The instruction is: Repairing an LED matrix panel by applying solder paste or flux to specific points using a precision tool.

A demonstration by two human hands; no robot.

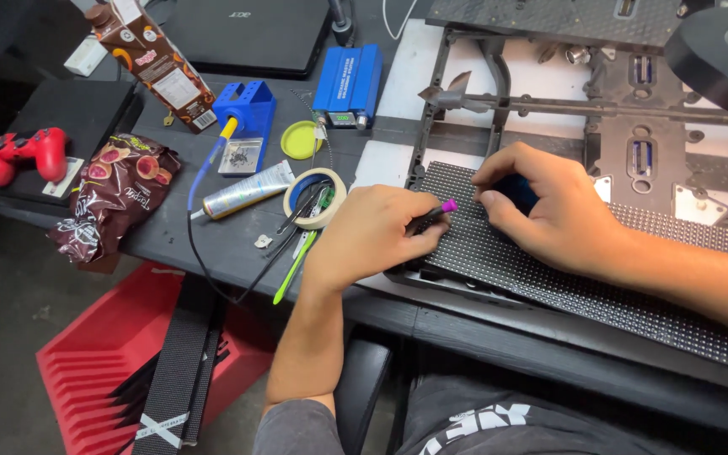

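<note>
A dark workbench carries the clutter, and a red crate sits on the grey floor below its left end. Taking the roll of tape as the landmark: far left of it lies a red game controller, nearer left a brown snack bag, just left a silver tube; above it stand a blue soldering-iron stand and a blue box. Right of the tape lies the LED panel, a black slab of fine dotted grid, resting on the bench's front edge under both hands. The left hand, just right of the tape, pinches a thin tool with a magenta tip against the panel. Further right, the right hand curls closed around a dark blue object, fingertips touching the panel.
</note>
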